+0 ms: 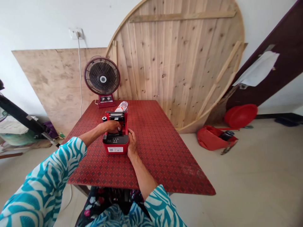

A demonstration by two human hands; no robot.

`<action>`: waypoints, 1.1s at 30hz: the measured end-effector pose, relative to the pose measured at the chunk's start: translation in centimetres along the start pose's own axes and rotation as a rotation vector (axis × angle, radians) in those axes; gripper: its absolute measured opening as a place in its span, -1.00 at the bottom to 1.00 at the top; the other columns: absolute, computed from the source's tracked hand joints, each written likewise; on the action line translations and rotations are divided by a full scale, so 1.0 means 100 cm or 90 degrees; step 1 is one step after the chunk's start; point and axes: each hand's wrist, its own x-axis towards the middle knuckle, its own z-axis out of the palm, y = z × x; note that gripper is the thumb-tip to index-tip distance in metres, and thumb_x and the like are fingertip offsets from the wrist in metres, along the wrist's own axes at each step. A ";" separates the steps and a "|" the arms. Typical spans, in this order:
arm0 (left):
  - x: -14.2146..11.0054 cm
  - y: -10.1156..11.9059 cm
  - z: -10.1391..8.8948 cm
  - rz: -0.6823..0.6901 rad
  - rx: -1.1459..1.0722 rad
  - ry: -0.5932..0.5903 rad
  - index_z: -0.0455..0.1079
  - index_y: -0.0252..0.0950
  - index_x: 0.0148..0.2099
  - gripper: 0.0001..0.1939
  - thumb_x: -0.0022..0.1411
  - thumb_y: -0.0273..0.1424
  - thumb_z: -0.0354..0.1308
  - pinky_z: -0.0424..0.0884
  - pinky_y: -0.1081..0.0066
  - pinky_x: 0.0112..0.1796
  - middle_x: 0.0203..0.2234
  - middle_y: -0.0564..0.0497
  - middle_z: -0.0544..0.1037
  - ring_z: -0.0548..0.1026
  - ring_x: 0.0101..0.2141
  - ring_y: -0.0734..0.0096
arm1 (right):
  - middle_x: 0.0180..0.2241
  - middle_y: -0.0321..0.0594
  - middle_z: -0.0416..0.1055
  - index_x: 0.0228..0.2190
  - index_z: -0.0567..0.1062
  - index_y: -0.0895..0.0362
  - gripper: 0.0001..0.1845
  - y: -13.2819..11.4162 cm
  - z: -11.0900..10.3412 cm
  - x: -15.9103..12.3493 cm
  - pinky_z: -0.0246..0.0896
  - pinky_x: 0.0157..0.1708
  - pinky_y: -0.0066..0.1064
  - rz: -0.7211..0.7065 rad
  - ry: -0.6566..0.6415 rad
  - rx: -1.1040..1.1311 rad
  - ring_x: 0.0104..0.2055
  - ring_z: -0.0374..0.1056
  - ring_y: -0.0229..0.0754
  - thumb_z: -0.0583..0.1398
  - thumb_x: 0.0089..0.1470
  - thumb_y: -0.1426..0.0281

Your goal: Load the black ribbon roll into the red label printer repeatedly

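Observation:
A red and black label printer [115, 148] stands on the table with its lid raised at the back, showing the rollers inside. My left hand [113, 126] reaches into its compartment from the left. Its fingers are curled down, and whatever they hold is hidden. Against the printer's right side rests my right hand [132, 143], its fingers along the casing, steadying it. A small dark roll with a white end [104, 119] stands beside the printer's back left corner. Behind the lid a clear plastic bottle [121, 106] lies on its side.
The table [165, 151] wears a red patterned cover. At its far left corner stands a dark red fan [102, 78], near a white cable [80, 72]. A round wooden board [175, 63] leans on the wall. On the floor to the right sits a red bag [208, 138].

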 end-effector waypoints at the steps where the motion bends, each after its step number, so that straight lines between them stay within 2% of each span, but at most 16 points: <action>1: -0.001 0.000 0.000 0.002 -0.001 0.001 0.49 -0.16 -0.58 -0.82 -0.28 -0.56 0.20 0.21 0.44 -0.42 -0.62 0.05 0.53 0.40 -0.53 0.31 | -0.18 -0.24 0.52 -0.12 0.51 0.05 -0.56 0.000 0.001 0.000 0.24 -0.06 -0.26 0.004 -0.002 0.005 -0.06 0.35 -0.11 0.11 0.05 0.09; 6: -0.005 0.000 0.001 0.009 -0.006 0.001 0.51 -0.15 -0.48 -0.78 -0.25 -0.54 0.18 0.24 0.47 -0.41 -0.55 0.06 0.57 0.45 -0.47 0.30 | -0.19 -0.25 0.53 -0.13 0.51 0.05 -0.58 -0.001 0.004 0.001 0.22 -0.05 -0.26 0.013 0.005 0.021 -0.05 0.34 -0.11 0.12 0.04 0.12; 11: -0.008 0.005 -0.001 0.005 0.029 0.005 0.48 -0.20 -0.49 -0.85 -0.20 -0.52 0.18 0.25 0.42 -0.37 -0.55 0.03 0.54 0.45 -0.46 0.27 | -0.15 -0.25 0.52 -0.15 0.52 0.05 -0.60 -0.005 0.004 0.001 0.20 -0.01 -0.26 0.011 0.010 0.007 -0.04 0.34 -0.12 0.11 0.04 0.14; 15: -0.013 0.007 0.001 -0.025 0.093 0.059 0.48 -0.23 -0.29 -0.73 -0.14 -0.49 0.20 0.32 0.40 -0.29 -0.40 0.00 0.57 0.50 -0.33 0.21 | -0.09 -0.24 0.49 -0.15 0.51 0.05 -0.61 -0.009 0.004 0.000 0.16 0.03 -0.26 0.017 0.012 -0.007 -0.01 0.32 -0.11 0.11 0.04 0.16; 18: -0.017 0.007 0.002 -0.033 0.136 0.065 0.43 -0.24 -0.15 -0.65 -0.08 -0.47 0.20 0.36 0.40 -0.23 -0.28 -0.01 0.58 0.51 -0.23 0.22 | -0.09 -0.23 0.48 -0.13 0.50 0.05 -0.61 -0.011 0.005 -0.001 0.16 0.03 -0.25 0.032 0.003 0.001 -0.01 0.32 -0.10 0.10 0.05 0.17; 23: -0.022 0.007 -0.001 0.036 0.132 0.068 0.38 -0.25 0.02 -0.54 0.01 -0.42 0.22 0.36 0.36 -0.08 -0.09 -0.07 0.55 0.50 -0.08 0.21 | -0.07 -0.24 0.48 -0.12 0.49 0.03 -0.61 -0.015 0.005 -0.002 0.16 0.04 -0.24 0.031 -0.011 -0.004 0.02 0.31 -0.09 0.08 0.06 0.17; 26: -0.029 0.009 -0.002 0.062 0.112 0.077 0.43 -0.26 -0.05 -0.62 0.03 -0.38 0.22 0.37 0.31 -0.10 -0.16 -0.07 0.58 0.52 -0.15 0.20 | -0.07 -0.23 0.47 -0.13 0.50 0.02 -0.61 -0.018 0.004 -0.002 0.16 0.04 -0.23 0.033 -0.016 -0.006 0.03 0.31 -0.08 0.08 0.06 0.16; 30: -0.047 0.008 -0.006 0.059 0.007 0.178 0.39 -0.24 -0.13 -0.70 0.02 -0.35 0.23 0.39 0.35 -0.22 -0.32 0.04 0.56 0.51 -0.28 0.30 | -0.08 -0.25 0.49 -0.13 0.50 0.02 -0.62 -0.019 0.005 -0.003 0.17 0.03 -0.24 0.027 -0.012 -0.003 0.03 0.31 -0.09 0.09 0.07 0.17; 33: -0.063 0.005 -0.014 0.042 -0.114 0.242 0.36 -0.25 -0.17 -0.64 -0.04 -0.29 0.30 0.38 0.42 -0.36 -0.39 0.08 0.53 0.47 -0.40 0.38 | -0.10 -0.25 0.50 -0.12 0.50 0.02 -0.62 -0.017 0.005 -0.002 0.19 0.01 -0.24 0.018 -0.017 0.005 0.02 0.31 -0.09 0.10 0.07 0.16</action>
